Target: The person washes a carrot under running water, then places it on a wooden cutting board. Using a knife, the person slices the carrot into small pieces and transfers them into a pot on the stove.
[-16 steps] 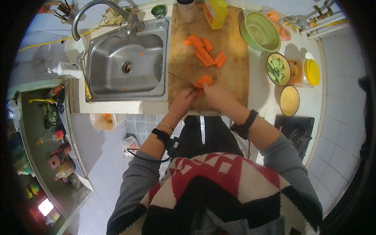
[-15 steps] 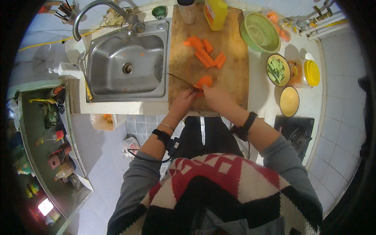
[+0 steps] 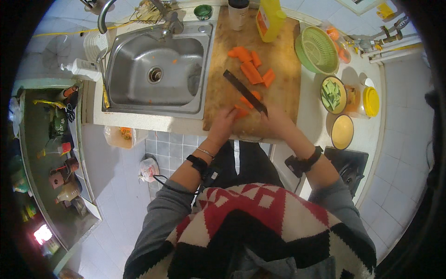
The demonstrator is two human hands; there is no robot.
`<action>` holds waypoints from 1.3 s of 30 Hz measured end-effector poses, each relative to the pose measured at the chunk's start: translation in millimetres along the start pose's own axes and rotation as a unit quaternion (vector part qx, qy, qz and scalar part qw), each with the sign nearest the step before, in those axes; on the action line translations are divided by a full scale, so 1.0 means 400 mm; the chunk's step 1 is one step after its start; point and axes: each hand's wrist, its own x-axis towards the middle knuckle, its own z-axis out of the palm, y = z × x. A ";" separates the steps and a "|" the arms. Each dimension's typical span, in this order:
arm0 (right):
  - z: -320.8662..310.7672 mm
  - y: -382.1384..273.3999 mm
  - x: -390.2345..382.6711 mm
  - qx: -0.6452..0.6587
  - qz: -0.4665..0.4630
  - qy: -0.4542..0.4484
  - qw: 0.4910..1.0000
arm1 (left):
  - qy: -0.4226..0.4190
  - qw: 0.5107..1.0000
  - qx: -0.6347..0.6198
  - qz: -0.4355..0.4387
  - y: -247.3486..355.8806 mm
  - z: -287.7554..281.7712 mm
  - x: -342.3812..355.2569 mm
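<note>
My right hand [image 3: 275,122] is closed on a dark-bladed knife [image 3: 240,88], its blade angled up and left above the wooden cutting board [image 3: 283,65]. My left hand [image 3: 224,120] is closed on an orange carrot piece [image 3: 239,112] near the board's front. Another carrot piece [image 3: 252,101] lies beside and partly under the blade. Several cut carrot pieces [image 3: 251,71] lie farther back on the board.
Left is a steel sink [image 3: 126,74] with faucet. At the board's back stand a yellow jug [image 3: 268,21] and a tumbler [image 3: 238,16]. Right are a green basket [image 3: 316,50], a bowl of green slices [image 3: 331,95], an empty-looking bowl [image 3: 342,132], a yellow-lidded jar [image 3: 369,102] and a stove [image 3: 348,167].
The knife has swung from low over the carrot to a steeper angle, its tip farther back and its dark blade more visible. The whole view has shifted slightly.
</note>
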 end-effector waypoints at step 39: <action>0.011 -0.052 -0.020 -0.145 0.012 -0.097 0.985 | -0.056 0.996 0.005 0.074 -0.005 -0.012 0.002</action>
